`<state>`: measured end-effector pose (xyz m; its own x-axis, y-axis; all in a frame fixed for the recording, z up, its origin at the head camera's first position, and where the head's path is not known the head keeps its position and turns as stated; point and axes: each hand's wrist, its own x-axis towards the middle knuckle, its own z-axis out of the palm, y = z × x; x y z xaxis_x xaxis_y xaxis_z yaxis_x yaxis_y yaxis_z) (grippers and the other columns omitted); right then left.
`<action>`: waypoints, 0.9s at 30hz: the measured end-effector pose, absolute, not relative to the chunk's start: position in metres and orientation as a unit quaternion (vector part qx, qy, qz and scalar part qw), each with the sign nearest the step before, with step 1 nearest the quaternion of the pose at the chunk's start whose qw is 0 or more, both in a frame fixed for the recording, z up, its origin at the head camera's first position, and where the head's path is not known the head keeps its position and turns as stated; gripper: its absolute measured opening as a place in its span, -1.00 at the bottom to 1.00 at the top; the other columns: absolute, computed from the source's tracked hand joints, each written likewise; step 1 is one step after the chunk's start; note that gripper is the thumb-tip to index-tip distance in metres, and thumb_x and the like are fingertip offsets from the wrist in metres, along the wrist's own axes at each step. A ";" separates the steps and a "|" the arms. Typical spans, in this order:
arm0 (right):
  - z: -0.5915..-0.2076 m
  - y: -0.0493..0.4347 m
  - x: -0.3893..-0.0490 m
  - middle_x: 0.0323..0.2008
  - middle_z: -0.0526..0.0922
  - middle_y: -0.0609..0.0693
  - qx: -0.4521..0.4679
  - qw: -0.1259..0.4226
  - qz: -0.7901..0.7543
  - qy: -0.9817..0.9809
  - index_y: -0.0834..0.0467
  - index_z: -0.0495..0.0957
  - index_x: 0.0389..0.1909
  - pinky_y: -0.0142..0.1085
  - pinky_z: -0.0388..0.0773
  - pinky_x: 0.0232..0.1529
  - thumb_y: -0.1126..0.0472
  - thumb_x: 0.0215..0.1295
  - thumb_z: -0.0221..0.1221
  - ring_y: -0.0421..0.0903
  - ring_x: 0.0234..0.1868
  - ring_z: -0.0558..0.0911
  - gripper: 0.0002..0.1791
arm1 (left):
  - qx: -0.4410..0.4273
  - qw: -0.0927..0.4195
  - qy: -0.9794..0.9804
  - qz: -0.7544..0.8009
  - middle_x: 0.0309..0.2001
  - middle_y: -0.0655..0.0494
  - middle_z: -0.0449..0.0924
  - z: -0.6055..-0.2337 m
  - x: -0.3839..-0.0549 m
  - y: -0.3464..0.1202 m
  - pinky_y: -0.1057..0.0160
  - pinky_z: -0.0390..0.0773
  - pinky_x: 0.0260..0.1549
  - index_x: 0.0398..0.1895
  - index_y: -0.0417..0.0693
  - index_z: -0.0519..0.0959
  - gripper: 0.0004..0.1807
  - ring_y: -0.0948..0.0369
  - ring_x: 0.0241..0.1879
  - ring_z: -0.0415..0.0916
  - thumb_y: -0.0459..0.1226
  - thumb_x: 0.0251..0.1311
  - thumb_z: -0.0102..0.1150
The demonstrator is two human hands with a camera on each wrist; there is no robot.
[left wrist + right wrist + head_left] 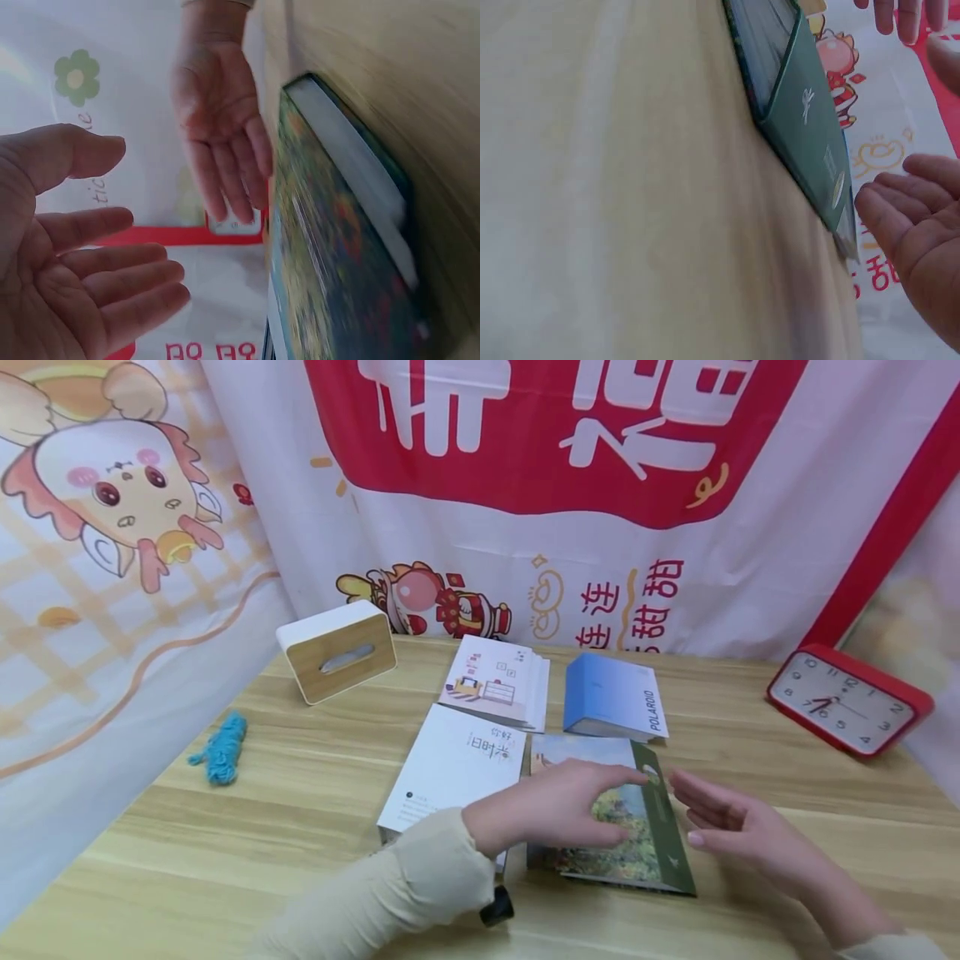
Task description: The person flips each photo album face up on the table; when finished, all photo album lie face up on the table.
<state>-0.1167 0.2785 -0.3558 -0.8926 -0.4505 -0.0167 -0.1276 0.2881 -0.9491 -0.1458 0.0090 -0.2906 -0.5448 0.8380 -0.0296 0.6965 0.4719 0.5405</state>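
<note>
A thick book [630, 827] with a painted garden cover and a dark green spine lies flat on the table in front of me. My left hand [558, 802] hovers over its cover, thumb spread from the fingers, holding nothing. To the right of the green spine [810, 124] is my right hand [757, 839], its fingers extended and nothing in it. In the left wrist view, the palms of the left hand [90, 277] and right hand [225, 127] show bare. A white book [457, 768] with handwritten-style characters lies left of the garden one, partly hidden by my left forearm.
Behind these lie a white book [491, 681] with a room drawing and a blue POLAROID book [615, 693]. A tissue box [337, 652] and a blue yarn bundle [227, 748] are on the left. A red clock [847, 697] stands at the right, with printed curtains behind.
</note>
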 end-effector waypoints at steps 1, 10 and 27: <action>-0.356 0.281 -0.117 0.37 0.04 0.26 -0.171 0.156 -0.567 0.790 0.36 -0.05 0.38 -0.60 0.35 0.03 0.33 0.25 0.10 -0.53 0.12 0.36 -0.24 | 0.449 0.154 0.847 0.240 0.24 0.31 0.36 -0.291 -0.146 0.013 0.46 0.41 -0.02 0.35 0.20 0.22 -0.35 0.41 -0.04 0.46 -0.11 0.15 0.15; -0.370 0.297 -0.114 0.39 0.11 -0.03 -0.164 0.238 -0.633 0.718 0.39 -0.22 0.38 -0.54 0.38 0.07 0.40 0.31 -0.02 -0.49 0.16 0.36 -0.26 | 0.431 0.180 0.866 0.179 0.19 0.38 0.40 -0.304 -0.147 0.050 0.50 0.36 0.03 0.29 0.17 0.32 -0.37 0.46 -0.01 0.43 -0.06 0.10 0.21; -0.379 0.286 -0.112 0.44 -0.24 0.14 -0.125 0.271 -0.607 0.737 0.30 -0.20 0.41 -0.70 0.22 0.05 0.34 0.17 0.16 -0.68 0.11 0.23 -0.09 | 0.448 0.140 0.883 0.007 -0.11 0.41 0.56 -0.323 -0.141 0.077 0.54 0.43 -0.15 0.07 0.20 0.50 -0.41 0.46 -0.16 0.46 0.17 -0.05 0.25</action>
